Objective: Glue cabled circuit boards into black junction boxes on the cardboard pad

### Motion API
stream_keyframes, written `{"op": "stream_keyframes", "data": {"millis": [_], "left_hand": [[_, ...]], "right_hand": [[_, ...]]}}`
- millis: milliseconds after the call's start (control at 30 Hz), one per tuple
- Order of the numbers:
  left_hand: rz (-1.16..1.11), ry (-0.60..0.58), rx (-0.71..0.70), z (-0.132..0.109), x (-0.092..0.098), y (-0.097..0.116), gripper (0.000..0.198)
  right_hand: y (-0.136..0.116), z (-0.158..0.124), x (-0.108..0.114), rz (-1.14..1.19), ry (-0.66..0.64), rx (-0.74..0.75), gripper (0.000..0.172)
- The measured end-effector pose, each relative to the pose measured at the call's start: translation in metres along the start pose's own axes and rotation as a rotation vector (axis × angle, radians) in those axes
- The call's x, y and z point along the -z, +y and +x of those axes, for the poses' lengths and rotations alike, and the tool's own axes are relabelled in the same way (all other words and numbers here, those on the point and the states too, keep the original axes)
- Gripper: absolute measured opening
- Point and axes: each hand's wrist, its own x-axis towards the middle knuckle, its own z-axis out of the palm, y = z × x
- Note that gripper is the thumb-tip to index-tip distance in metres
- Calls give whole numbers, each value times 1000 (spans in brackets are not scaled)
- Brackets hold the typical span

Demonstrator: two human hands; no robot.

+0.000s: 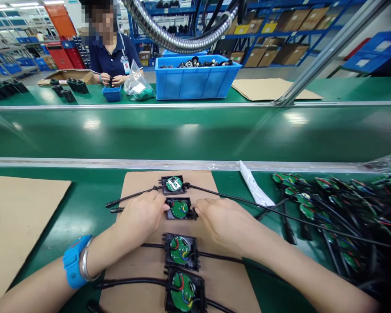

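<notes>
A small black plastic housing (179,218) with a round green circuit board (179,208) in it lies on a cardboard sheet (150,265). My left hand (146,211) has its fingers closed at the housing's left end, and a black cable (117,210) sticks out beyond that hand. At the right end, my right hand (220,217) grips with its fingertips. Both hands hide how the cable ends sit there. Just behind is another housing (173,185) with a board and cables on both sides. Nearer to me lie two more open housings, one (181,251) in front of the other (185,290).
Many cabled circuit boards (329,208) are heaped on the right. A white tube (254,184) lies beside them. Another cardboard sheet (26,217) is at left. Across the bench, a co-worker (112,52) handles a small black part near a blue bin (195,80).
</notes>
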Motion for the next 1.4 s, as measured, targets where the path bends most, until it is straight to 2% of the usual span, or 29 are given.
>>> {"op": "stream_keyframes", "data": {"millis": [133,333,467,633,733,867,967,1067,1200,1400], "left_hand": [[57,51,-51,5,-4,3,21],[38,83,-36,5,-2,4,18],[-116,13,36,1,-1,-3,17],[-367,-93,120,-1,3,-15,23],[-400,-105,157,2,5,-20,24],[-383,-133,245,5,4,-20,11],[-357,-3,136,4,-1,-17,8],[-172,165,-42,1,-8,-12,13],[146,190,-178,-2,-12,-7,16],[198,258,-187,-6,-13,-5,10]], "right_hand": [[1,7,-8,-20,-43,42,17],[-3,10,-2,77,18,56,25],[-4,12,-1,52,-52,79,30],[-5,11,-8,27,-30,50,38],[-6,12,-11,36,-43,39,39],[-7,14,-10,48,-69,29,38],[-9,14,-9,66,-90,21,40],[-9,13,-10,80,-87,17,43],[-8,13,-13,88,-54,24,43],[-6,12,-14,118,-39,28,41]]}}
